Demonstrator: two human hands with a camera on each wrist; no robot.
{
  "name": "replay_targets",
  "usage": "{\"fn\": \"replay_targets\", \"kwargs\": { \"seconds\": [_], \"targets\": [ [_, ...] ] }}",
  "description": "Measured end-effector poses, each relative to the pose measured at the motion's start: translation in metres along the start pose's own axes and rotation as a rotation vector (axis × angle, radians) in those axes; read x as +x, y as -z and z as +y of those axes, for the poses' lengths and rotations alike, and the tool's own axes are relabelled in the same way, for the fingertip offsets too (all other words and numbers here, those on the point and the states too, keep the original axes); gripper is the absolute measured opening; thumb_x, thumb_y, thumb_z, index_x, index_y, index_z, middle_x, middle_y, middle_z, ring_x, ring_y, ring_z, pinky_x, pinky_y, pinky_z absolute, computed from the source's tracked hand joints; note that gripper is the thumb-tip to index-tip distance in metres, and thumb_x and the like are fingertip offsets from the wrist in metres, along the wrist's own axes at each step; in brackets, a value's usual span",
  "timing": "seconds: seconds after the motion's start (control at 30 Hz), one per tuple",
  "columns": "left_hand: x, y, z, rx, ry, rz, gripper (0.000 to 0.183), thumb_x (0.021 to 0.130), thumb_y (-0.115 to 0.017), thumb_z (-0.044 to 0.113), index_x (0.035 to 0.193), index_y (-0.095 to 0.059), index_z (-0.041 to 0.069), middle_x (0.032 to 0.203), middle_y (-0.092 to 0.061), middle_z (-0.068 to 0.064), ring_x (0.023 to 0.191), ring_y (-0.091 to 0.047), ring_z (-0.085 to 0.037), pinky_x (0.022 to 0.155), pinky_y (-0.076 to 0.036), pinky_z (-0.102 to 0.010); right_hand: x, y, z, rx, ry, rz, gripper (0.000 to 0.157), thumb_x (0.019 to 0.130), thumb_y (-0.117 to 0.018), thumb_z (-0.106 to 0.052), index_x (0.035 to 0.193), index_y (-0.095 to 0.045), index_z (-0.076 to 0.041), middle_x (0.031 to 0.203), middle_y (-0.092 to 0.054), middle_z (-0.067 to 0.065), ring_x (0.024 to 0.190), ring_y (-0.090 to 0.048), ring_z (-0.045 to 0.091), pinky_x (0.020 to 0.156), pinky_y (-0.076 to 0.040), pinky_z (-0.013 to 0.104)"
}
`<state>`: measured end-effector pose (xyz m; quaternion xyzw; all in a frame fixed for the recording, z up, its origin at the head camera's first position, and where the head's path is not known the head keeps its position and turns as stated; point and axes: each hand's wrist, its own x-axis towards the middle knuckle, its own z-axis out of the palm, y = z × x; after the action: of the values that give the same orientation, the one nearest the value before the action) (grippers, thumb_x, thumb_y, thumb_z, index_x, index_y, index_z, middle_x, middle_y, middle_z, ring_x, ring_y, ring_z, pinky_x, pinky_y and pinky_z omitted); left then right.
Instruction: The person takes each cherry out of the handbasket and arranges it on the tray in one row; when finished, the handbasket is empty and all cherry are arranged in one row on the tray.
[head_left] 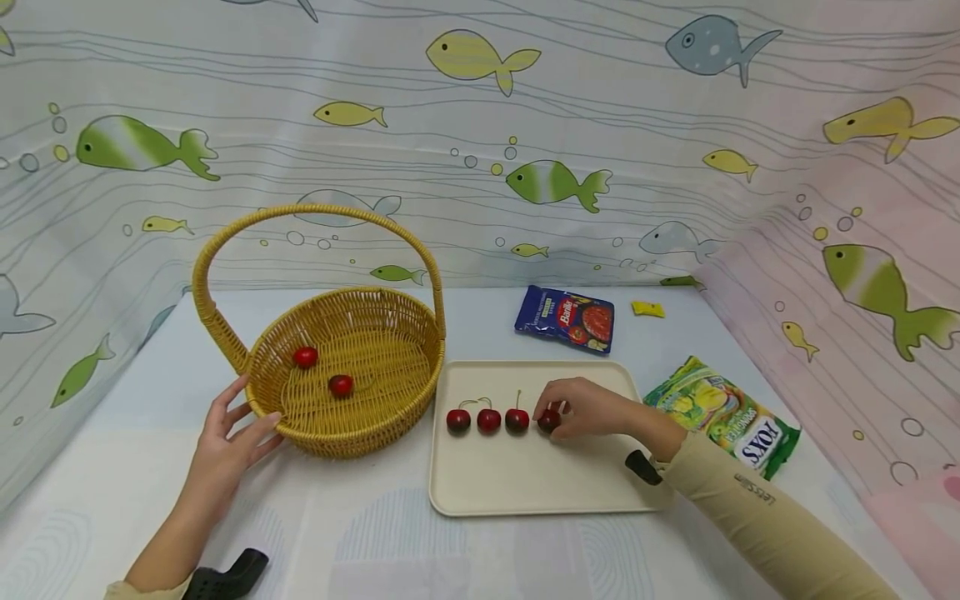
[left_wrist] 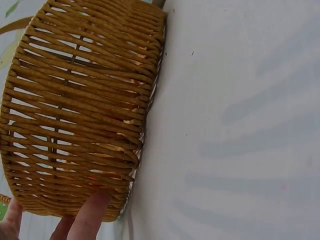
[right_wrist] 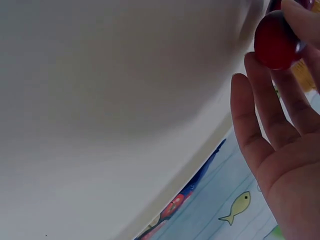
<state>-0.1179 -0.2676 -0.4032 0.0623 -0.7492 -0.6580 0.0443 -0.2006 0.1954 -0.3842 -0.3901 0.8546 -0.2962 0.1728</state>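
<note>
My left hand (head_left: 234,437) rests against the near left side of a yellow wicker basket (head_left: 386,433), below the foot of its tall handle. In the left wrist view its fingertips touch the woven outer wall (left_wrist: 75,110). Two red cherries lie in the basket, one cherry (head_left: 305,357) further back and another cherry (head_left: 341,386) nearer the middle. Over a cream tray (head_left: 517,483), my right hand (head_left: 588,408) pinches a dark red cherry (right_wrist: 276,42) between thumb and fingers. Left of it, three stemmed cherries stand in a row, the nearest being a cherry (head_left: 517,421).
Behind the tray lies a blue Barilla pouch (head_left: 566,319), with a small yellow packet (head_left: 648,309) to its right. A green Fox's bag (head_left: 723,412) lies beside the tray's right edge, under the right forearm. A fish-patterned curtain (head_left: 465,125) stands behind the table.
</note>
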Motion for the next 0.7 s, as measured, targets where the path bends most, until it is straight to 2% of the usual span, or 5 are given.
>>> {"fn": "replay_targets", "kwargs": {
  "seconds": [0.27, 0.5, 0.7],
  "targets": [
    [-0.0003, 0.0, 0.0011, 0.002, 0.002, 0.002, 0.076, 0.093, -0.059, 0.018, 0.15, -0.01, 0.029, 0.141, -0.01, -0.029, 0.091, -0.048, 0.007, 0.07, -0.052, -0.016, 0.0025, -0.0018, 0.0029, 0.015, 0.007, -0.002, 0.028, 0.073, -0.077, -0.002, 0.099, -0.067, -0.008, 0.098, -0.061, 0.0, 0.086, -0.056, 0.017, 0.079, -0.051, 0.032],
    [-0.0003, 0.0006, -0.0004, -0.009, -0.012, 0.0, 0.076, 0.092, -0.06, 0.019, 0.149, -0.011, 0.028, 0.139, -0.011, -0.027, 0.092, -0.05, 0.007, 0.07, -0.052, -0.017, 0.0026, -0.0011, 0.003, 0.025, -0.048, -0.012, 0.03, 0.074, -0.077, -0.003, 0.101, -0.065, -0.01, 0.098, -0.061, -0.002, 0.088, -0.056, 0.016, 0.081, -0.05, 0.033],
    [-0.0003, -0.0001, 0.0, -0.003, -0.012, -0.001, 0.075, 0.093, -0.059, 0.017, 0.149, -0.011, 0.028, 0.139, -0.011, -0.028, 0.092, -0.05, 0.007, 0.07, -0.052, -0.017, 0.0016, -0.001, 0.0031, 0.019, -0.018, -0.003, 0.036, 0.074, -0.077, -0.002, 0.107, -0.063, -0.007, 0.102, -0.062, 0.002, 0.09, -0.057, 0.018, 0.08, -0.051, 0.033]
  ]
}}
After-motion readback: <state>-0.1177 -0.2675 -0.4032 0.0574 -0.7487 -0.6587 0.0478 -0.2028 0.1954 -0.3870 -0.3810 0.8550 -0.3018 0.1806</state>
